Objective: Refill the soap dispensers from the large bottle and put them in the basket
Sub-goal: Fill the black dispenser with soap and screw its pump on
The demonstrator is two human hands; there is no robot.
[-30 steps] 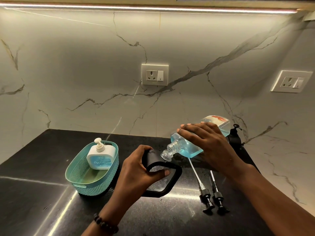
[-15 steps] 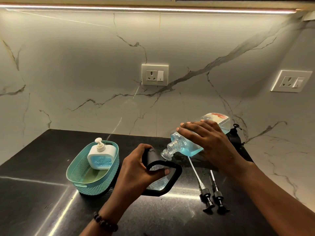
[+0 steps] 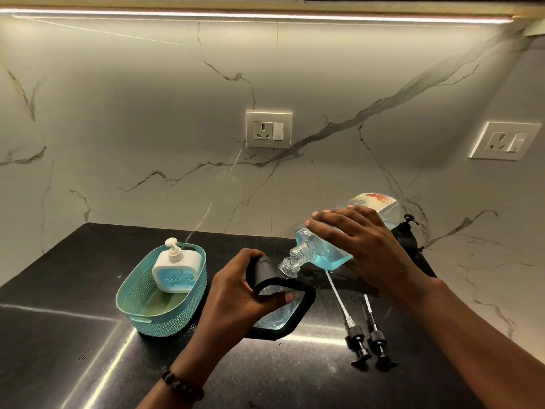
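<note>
From the head view, your right hand grips the large bottle, tipped neck-down over the black dispenser that your left hand clasps on the tabletop. A white dispenser sits in the basket; two pumps lie nearby.

Both forearms are bare, with no sleeve in sight on either. The left hand enters from the bottom centre of the frame with a bracelet of dark round beads around its wrist. The right hand, coming in from the lower right, wears nothing visible.
</note>
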